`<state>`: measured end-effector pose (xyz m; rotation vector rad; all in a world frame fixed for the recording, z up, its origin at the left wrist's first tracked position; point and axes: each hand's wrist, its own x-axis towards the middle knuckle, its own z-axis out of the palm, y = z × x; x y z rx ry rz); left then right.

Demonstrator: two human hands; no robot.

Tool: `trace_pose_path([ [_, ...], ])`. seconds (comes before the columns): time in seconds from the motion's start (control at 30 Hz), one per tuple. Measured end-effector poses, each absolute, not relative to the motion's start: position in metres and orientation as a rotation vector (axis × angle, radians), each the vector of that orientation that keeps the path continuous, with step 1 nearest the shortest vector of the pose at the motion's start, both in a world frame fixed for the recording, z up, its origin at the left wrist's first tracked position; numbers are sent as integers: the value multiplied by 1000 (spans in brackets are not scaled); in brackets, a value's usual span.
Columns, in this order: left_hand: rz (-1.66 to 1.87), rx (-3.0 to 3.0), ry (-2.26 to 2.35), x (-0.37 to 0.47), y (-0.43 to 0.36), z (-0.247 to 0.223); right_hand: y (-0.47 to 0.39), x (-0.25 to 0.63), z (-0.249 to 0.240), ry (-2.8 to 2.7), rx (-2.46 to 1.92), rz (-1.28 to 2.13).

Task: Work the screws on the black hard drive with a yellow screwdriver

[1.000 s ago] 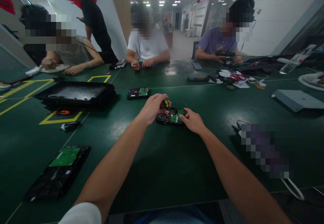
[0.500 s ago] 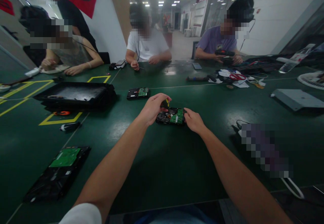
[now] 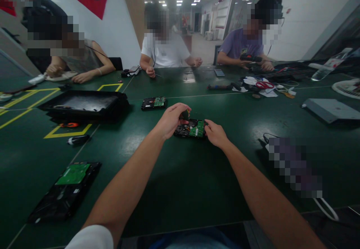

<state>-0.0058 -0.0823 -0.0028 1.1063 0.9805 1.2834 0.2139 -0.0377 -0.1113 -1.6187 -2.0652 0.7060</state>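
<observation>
A hard drive (image 3: 197, 129) lies flat on the dark green table (image 3: 180, 189), its green circuit board facing up on the right half. My left hand (image 3: 170, 121) is over the drive's left end, fingers closed around a stubby black-and-yellow screwdriver (image 3: 185, 114). The fingers cover most of that tool, and its tip cannot be seen. With thumb and fingers, my right hand (image 3: 216, 133) pinches the drive's right edge.
Another hard drive (image 3: 153, 103) lies beyond my left hand; a larger one (image 3: 63, 194) is at near left. Black trays (image 3: 84, 104) stand at left. A grey metal box (image 3: 333, 110) and a partly blurred object (image 3: 294, 166) are at right. Several people sit across the table.
Less yellow shows on the screwdriver between my left fingers; both hands stay in place. Across the table, the person in white has moved a hand outward. The standing person has shifted left.
</observation>
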Motion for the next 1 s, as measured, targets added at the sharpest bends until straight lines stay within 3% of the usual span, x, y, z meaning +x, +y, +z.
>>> trace_pose_path([
  [1.0, 1308, 943, 951, -9, -75, -10, -37, 219, -106, -2000, -1511, 832],
])
